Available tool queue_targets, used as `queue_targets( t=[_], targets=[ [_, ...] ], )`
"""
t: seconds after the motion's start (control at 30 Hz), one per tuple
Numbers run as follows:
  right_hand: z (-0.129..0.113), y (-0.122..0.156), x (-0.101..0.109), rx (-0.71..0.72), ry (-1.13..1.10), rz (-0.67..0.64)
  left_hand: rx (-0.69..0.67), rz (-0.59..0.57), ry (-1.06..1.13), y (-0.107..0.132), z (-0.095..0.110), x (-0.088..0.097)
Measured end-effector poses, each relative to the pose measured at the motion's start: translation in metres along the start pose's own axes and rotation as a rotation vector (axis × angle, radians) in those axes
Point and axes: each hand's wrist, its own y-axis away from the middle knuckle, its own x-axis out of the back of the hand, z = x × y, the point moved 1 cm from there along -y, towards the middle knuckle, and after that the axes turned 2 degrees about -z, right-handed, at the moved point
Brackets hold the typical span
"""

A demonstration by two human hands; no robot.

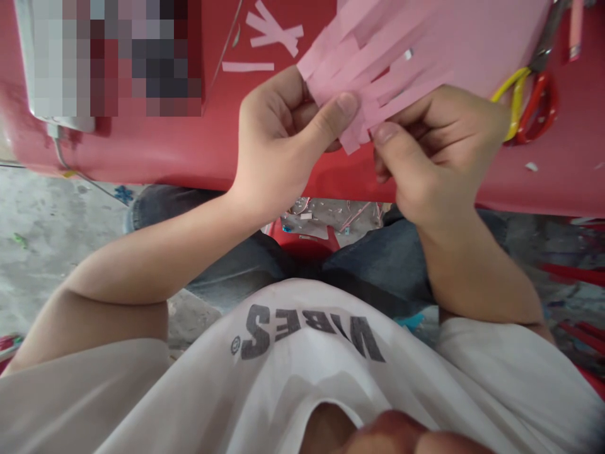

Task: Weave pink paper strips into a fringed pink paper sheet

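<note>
A sheet of pink paper point(454, 50) slit into long strips lies over the red table in front of me. My left hand point(283, 139) pinches the strips near their lower left ends, thumb on top and fingers beneath. Close beside it, my right hand point(439, 145) is closed at the lower edge of the same paper, with thumb and forefinger together at a strip's end. Its other fingers curl under, partly hidden. Just right of my right hand lie scissors point(536, 113) with one yellow and one red handle loop, their blades pointing away from me.
Several loose pink paper strips point(248, 66) lie on the red table point(179, 148) beyond my left hand. A pink pencil point(575, 31) is at the far right. A white cable point(59, 148) hangs over the table's left edge. Paper scraps litter the floor point(51, 233).
</note>
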Motion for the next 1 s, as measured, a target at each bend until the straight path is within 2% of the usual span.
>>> queue_targets(
  t=[0.17, 0.53, 0.67, 0.77, 0.83, 0.93, 1.0],
  targets=[
    [0.002, 0.002, -0.002, -0.026, 0.029, 0.010, -0.013, -0.057, 0.012, -0.003, -0.004, 0.007],
    [-0.001, 0.001, -0.002, -0.056, -0.008, -0.020, -0.034, -0.069, -0.019, -0.002, -0.007, 0.008],
    [0.000, 0.000, -0.004, -0.066, -0.066, -0.036, -0.057, -0.041, 0.009, -0.003, -0.010, 0.007],
    [0.002, 0.001, -0.006, -0.071, -0.071, -0.051, -0.073, -0.072, 0.036, -0.005, -0.015, 0.008],
    [0.003, 0.001, -0.008, -0.062, -0.071, -0.053, -0.097, -0.105, 0.052, -0.007, -0.017, 0.010],
    [0.003, 0.000, -0.009, -0.024, -0.084, -0.044, -0.114, -0.090, 0.063, -0.007, -0.016, 0.010],
    [0.002, -0.002, -0.006, 0.015, -0.090, -0.059, -0.075, -0.085, 0.049, -0.006, -0.014, 0.010]
  ],
)
